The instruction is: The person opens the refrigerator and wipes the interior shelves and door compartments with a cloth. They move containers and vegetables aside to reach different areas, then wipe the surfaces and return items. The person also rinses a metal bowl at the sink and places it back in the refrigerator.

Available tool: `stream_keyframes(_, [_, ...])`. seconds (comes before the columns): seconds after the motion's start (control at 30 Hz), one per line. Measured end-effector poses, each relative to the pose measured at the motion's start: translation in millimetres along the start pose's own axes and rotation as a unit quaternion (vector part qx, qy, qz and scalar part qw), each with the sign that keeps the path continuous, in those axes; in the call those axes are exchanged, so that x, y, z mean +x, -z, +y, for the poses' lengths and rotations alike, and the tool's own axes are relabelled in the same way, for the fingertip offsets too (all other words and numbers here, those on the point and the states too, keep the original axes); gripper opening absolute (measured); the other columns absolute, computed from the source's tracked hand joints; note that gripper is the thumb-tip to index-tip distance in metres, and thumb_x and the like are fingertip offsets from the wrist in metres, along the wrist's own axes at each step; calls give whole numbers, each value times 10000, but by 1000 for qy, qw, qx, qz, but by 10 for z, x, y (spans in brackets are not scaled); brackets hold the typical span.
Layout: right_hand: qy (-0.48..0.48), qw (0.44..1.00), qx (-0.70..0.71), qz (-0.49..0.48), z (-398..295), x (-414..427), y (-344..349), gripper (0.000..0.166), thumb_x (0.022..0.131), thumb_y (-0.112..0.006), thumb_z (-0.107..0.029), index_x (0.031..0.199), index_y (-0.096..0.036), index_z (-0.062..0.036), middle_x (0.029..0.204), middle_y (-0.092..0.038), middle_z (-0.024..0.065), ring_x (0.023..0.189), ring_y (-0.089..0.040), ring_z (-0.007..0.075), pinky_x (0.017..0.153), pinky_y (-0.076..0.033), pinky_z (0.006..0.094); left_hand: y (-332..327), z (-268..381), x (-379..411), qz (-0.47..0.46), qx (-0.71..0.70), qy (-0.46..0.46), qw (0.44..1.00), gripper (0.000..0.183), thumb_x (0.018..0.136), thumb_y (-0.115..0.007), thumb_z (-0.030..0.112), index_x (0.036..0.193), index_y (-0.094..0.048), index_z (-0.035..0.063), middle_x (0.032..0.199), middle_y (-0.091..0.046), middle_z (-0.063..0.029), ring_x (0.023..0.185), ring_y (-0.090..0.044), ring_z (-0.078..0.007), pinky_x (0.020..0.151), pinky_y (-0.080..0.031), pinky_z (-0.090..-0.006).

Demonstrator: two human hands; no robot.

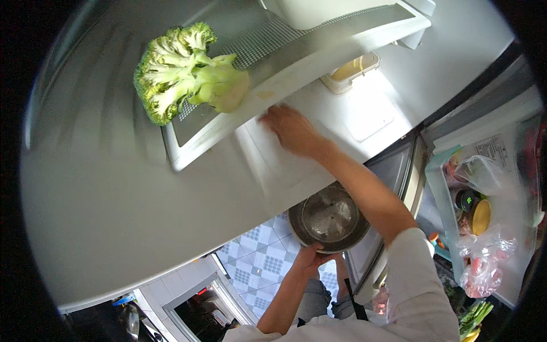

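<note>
My left hand grips the near rim of a round metal bowl, held in front of the open refrigerator. The bowl's inside looks shiny and wet. My right hand reaches into the refrigerator, just below the white front edge of a glass shelf. Its fingers are bent and blurred, and I cannot tell whether they hold anything. On that shelf a head of broccoli lies on its side, its cut stem towards the shelf's front edge. Beyond my right hand, a clear plastic container with yellowish contents stands on the lower surface.
A white container stands farther back on the glass shelf. To the right, the open door's clear bin holds jars and plastic bags. Green stalks show below it. Blue patterned floor tiles lie beneath.
</note>
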State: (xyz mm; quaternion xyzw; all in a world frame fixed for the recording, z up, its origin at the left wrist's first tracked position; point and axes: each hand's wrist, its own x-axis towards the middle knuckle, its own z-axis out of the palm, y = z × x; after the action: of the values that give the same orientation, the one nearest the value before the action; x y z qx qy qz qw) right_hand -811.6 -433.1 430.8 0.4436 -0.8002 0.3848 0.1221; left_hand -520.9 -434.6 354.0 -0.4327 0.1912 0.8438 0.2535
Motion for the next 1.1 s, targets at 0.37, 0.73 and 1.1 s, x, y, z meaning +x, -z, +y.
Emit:
stream_keyframes(0.37, [-21, 977, -44, -206, -489, -908, 282, 211, 647, -524, -54, 855, -561, -44, 910, -491, 110, 858, -480, 270, 754, -426, 350, -103, 21, -67, 37, 14, -23, 999, 497, 688, -541, 23, 1117, -320, -96, 1064, -446, -251, 923, -518, -391, 763, -507, -445])
stream_keyframes(0.73, [-87, 995, -19, 39, 206, -175, 234, 188, 664, -491, -17, 830, -564, -70, 881, -495, 108, 863, -469, 282, 751, -405, 370, 40, -55, 96, 18, 28, -25, 999, 524, 670, -556, 37, 1124, -330, -94, 1067, -453, -248, 935, -528, -361, 718, -534, -410])
stream_keyframes(1.1, [-66, 967, -43, -244, -625, -1162, 523, 167, 646, -541, -64, 810, -549, -37, 846, -485, 75, 830, -476, 241, 725, -414, 335, -172, 19, -59, 20, 17, -22, 999, 505, 697, -537, 17, 1141, -319, -86, 1096, -434, -253, 972, -499, -393, 761, -507, -447])
